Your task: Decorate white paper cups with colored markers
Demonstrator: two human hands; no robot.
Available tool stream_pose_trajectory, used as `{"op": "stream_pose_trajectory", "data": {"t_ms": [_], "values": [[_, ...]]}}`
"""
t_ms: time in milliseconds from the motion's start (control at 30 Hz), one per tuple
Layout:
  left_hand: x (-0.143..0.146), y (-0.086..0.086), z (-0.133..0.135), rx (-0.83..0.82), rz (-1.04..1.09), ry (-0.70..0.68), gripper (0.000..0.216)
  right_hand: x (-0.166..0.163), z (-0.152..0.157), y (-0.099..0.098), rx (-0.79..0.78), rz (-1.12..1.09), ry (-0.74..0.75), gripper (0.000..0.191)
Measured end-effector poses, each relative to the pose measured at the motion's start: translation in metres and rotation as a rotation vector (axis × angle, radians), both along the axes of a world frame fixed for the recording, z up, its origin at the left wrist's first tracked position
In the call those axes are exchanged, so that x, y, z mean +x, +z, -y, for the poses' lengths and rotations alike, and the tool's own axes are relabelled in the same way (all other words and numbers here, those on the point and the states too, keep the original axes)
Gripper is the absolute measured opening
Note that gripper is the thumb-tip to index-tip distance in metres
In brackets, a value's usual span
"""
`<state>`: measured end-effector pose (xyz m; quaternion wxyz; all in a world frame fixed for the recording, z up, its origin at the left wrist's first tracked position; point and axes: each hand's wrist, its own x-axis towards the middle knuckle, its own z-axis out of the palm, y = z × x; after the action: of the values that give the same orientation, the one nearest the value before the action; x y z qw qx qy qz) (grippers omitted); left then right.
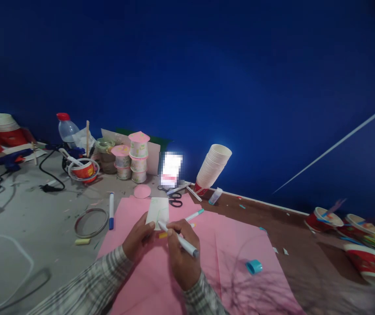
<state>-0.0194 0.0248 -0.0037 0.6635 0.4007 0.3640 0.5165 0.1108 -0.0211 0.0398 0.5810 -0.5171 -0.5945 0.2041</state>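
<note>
My left hand point(140, 235) grips the lower left edge of a white paper piece point(158, 210) with faint green lines on it. In my right hand point(185, 251) is a white marker point(186, 245) with a grey end, its tip at the paper's lower right. Both hands are over large pink paper sheets point(203, 262). A yellow strip point(163, 235) shows between the hands. Just beyond the paper lie black-handled scissors point(175, 200), a pink paper disc point(142, 191) and a teal-capped marker point(194, 215).
Behind stand small pink-roofed paper towers point(139, 157), a blurred bright screen point(171, 169) and a leaning stack of paper cups point(213, 166). On the left are a tape roll point(91, 222), a blue-capped marker point(111, 211) and a glue gun point(12, 156). A teal ring point(254, 267) lies right.
</note>
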Motion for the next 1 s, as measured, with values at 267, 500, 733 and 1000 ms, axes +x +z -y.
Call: {"op": "stream_pose_trajectory", "data": {"t_ms": [267,500,733,1000], "values": [[-0.0008,0.0009,0.0010,0.013,-0.013,-0.012,0.022,0.0027,0.0026,0.0064,0.015,-0.053,-0.034,0.016],[-0.0001,-0.0005,0.0003,-0.003,0.014,0.000,0.025,0.0008,0.0010,0.0005,0.015,-0.030,-0.015,0.014],[-0.0011,-0.0019,-0.0004,0.005,-0.005,0.009,0.023,0.0010,0.0014,0.0007,0.030,-0.016,-0.013,0.014],[-0.0005,-0.0004,0.0007,0.016,0.006,-0.012,0.025,0.0029,0.0030,0.0045,0.005,-0.096,-0.032,0.014]]}}
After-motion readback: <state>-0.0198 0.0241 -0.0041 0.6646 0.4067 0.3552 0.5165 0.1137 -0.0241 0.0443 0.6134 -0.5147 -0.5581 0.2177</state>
